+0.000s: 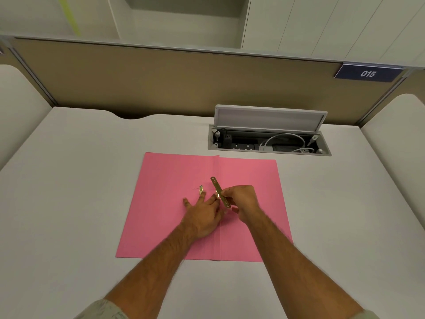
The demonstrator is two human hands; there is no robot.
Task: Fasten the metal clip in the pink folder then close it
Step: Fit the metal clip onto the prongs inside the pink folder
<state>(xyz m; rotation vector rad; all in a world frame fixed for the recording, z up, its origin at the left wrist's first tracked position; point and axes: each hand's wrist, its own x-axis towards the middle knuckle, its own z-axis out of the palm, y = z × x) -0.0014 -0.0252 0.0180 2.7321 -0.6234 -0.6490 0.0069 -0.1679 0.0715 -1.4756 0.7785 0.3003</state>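
The pink folder (161, 215) lies open and flat on the white desk, its centre crease running away from me. My right hand (242, 199) pinches a brass metal bar (218, 189), the flat strip of the clip, holding it tilted above the crease. My left hand (203, 215) rests flat on the left leaf with fingers spread, its fingertips beside an upright brass prong (201, 189) that sticks up from the folder. A second prong seems to sit by the bar, mostly hidden by my fingers.
Behind the folder an open cable box (269, 143) with its lid raised holds sockets and white cables. A beige partition stands at the back with a blue sign (368, 73) reading 015. Padded side panels flank the desk.
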